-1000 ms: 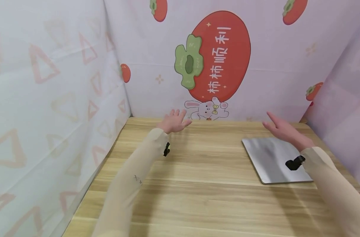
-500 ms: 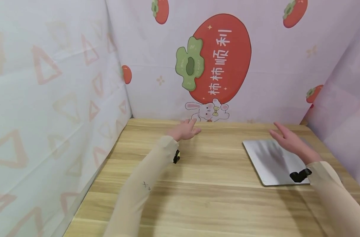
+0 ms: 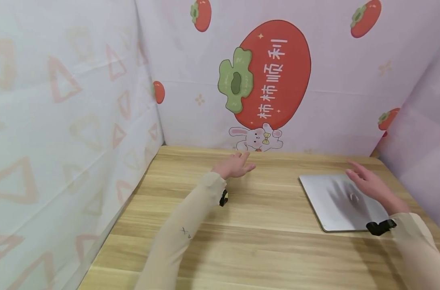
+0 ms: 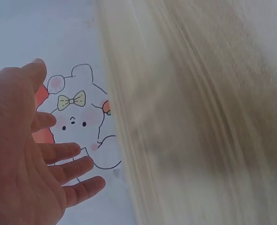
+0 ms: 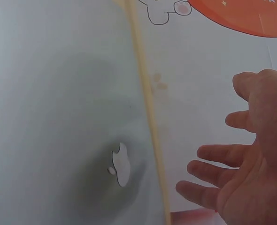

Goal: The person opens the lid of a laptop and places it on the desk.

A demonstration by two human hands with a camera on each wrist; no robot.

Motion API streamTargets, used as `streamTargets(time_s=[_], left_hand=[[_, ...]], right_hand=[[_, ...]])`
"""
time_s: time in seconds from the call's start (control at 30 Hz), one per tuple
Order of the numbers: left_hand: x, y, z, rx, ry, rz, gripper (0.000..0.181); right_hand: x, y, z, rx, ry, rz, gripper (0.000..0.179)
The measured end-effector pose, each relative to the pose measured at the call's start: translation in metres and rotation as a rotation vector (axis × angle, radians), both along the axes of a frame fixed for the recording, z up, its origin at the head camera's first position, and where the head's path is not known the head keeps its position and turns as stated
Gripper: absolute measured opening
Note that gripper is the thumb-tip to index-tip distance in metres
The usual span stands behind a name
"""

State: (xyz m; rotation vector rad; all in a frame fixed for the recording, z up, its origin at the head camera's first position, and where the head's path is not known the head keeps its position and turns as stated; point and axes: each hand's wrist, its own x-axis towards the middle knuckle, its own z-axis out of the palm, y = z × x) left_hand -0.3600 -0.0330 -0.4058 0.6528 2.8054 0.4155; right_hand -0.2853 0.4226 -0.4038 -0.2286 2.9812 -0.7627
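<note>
A closed silver laptop (image 3: 328, 197) lies flat on the right part of the wooden table (image 3: 241, 249); its apple logo (image 5: 122, 166) shows in the right wrist view. My right hand (image 3: 375, 187) hovers over the laptop with fingers extended, holding nothing, and casts a shadow on the lid. Over the far middle of the table is my left hand (image 3: 234, 166), apart from the laptop. Its fingers (image 4: 65, 152) are spread and relaxed, and the palm holds nothing.
A patterned cloth (image 3: 191, 121) with a persimmon and a rabbit hangs behind the table. White cloth walls stand along the left (image 3: 60, 161) and the right (image 3: 426, 141). Each wrist carries a small black camera.
Both hands have moved to the right and a little nearer to me, the right one staying above the laptop. The laptop stays where it lies; the head view has shifted slightly.
</note>
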Motion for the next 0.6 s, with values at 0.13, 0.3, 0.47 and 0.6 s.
streamTargets(time_s=[0.13, 0.3, 0.47, 0.6], left_hand=[[0.003, 0.003, -0.007, 0.024, -0.011, -0.011, 0.076], [0.007, 0.012, -0.01, 0.083, -0.014, -0.07, 0.075], [0.012, 0.026, -0.013, 0.139, -0.019, -0.1, 0.075], [0.016, 0.036, -0.016, 0.157, -0.028, -0.11, 0.075]], right_hand=[[0.001, 0.005, -0.001, -0.004, 0.04, 0.01, 0.064], [0.004, 0.013, -0.005, -0.016, 0.064, 0.002, 0.061], [0.006, 0.021, -0.004, -0.03, 0.032, -0.031, 0.063], [0.006, 0.025, -0.006, -0.032, 0.012, -0.044, 0.065]])
